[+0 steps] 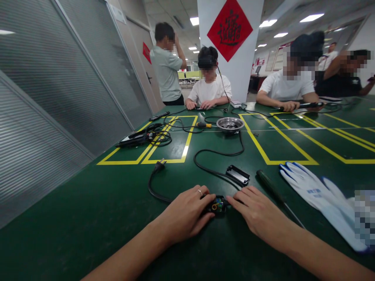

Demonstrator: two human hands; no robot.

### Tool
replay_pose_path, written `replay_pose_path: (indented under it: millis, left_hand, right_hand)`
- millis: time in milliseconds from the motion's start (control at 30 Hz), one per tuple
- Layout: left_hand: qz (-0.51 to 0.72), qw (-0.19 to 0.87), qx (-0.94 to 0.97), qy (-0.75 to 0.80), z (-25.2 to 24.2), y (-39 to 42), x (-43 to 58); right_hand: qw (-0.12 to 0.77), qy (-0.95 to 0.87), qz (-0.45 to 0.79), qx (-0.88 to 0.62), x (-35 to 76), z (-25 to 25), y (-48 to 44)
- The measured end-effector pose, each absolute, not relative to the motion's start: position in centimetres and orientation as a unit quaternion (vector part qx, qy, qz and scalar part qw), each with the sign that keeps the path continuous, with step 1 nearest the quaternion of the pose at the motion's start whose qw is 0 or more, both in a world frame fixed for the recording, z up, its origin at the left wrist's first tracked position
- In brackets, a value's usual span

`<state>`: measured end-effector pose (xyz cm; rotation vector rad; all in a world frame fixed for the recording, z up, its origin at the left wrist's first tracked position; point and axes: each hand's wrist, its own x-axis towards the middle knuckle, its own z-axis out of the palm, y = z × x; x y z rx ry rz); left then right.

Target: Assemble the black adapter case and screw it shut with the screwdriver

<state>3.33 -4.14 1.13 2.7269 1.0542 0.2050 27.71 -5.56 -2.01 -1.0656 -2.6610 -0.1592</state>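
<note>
An opened black power adapter (217,205) lies on the green table in front of me, its circuit board with a copper-coloured ring and coloured wires exposed. My left hand (190,212) is closed around the adapter's left end, with the thumb at the near side. At the right end, my right hand (259,210) pinches the black cord (215,171) close to the casing; its fingertips partly cover that spot. Beyond the hands rests the detached casing cover (238,175), hollow side up. A two-pin plug (159,165) on a short black cable lies to the left.
Right of my hands are a dark-handled screwdriver (271,188) and white gloves (315,195). Farther back stand a metal bowl (230,121) with small parts, a yellow-handled screwdriver (204,125) and bundled black cables (159,136). Yellow tape (164,160) marks the table (88,218). Several people are across it.
</note>
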Motion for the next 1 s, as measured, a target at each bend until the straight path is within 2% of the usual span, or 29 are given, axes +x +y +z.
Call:
replay_pose_path:
  millis: [233,467,667,1000]
  left_hand:
    - [0.054,0.110,0.936,0.329,0.2,-4.3,3.9]
    - [0.041,0.100,0.943,0.315,0.1,-4.3,3.9]
    - [0.041,0.099,0.931,0.349,1.1,-4.3,3.9]
    - [0.052,0.097,0.927,0.357,1.0,-4.7,4.5]
  right_hand:
    - [0.138,-0.921,-0.033,-0.363,27.6,-1.5,-5.1]
    - [0.181,-0.852,-0.042,-0.489,29.9,-1.8,-3.0]
    - [0.173,-0.837,-0.034,-0.518,31.5,-3.0,-2.6]
    - [0.197,-0.806,0.003,-0.558,31.0,-1.8,-3.7]
